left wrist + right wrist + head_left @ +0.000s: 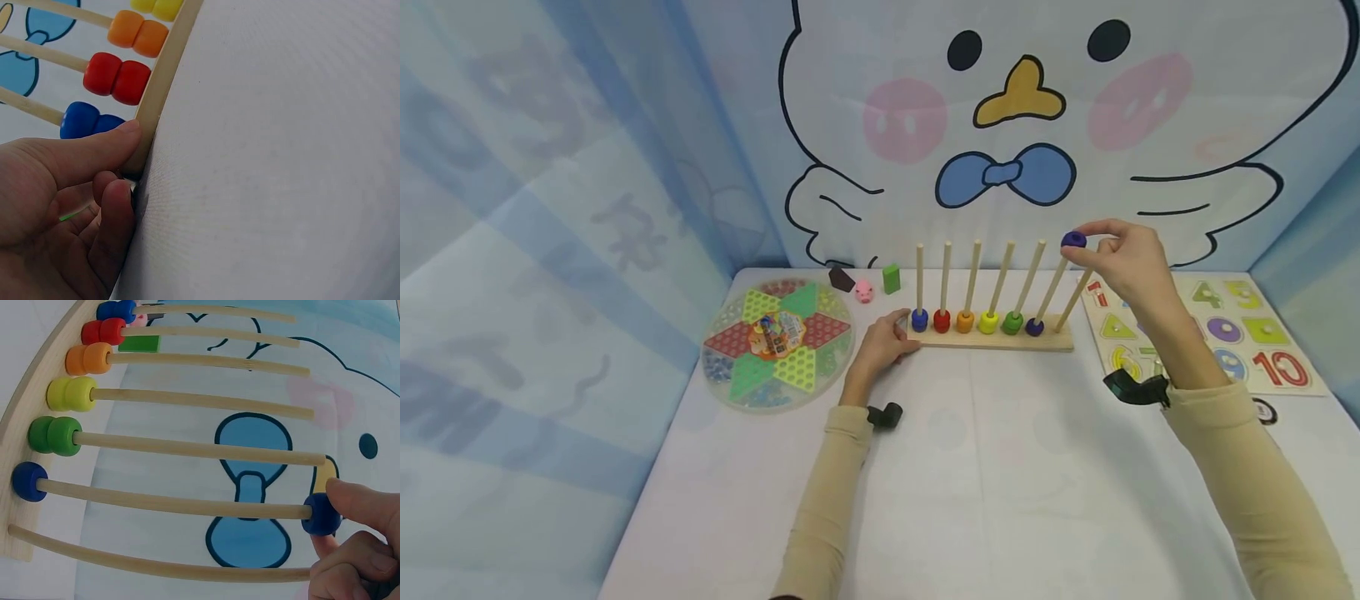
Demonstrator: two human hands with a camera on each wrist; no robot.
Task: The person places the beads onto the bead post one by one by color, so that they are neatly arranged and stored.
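A wooden bead stacking rack [992, 340] with upright pegs stands near the back of the table. At its left end my left hand [883, 343] grips the base; the thumb [119, 139] lies along the edge beside the blue beads [81, 120]. My right hand [1129, 260] pinches a dark blue bead [321, 514] between thumb and finger, on the tip of the sixth peg [175, 500]. One dark blue bead [29, 481] sits at that peg's foot. Pairs of red [103, 331], orange [87, 359], yellow [72, 394] and green beads [55, 435] fill other pegs. The rightmost peg [156, 564] is bare.
Left of the rack lies a round Chinese checkers board [775, 343]. Behind it are a dark brown block [841, 279], a pink pig figure [864, 291] and a green block [891, 279]. A number puzzle board [1288, 342] lies on the right, partly under my right forearm.
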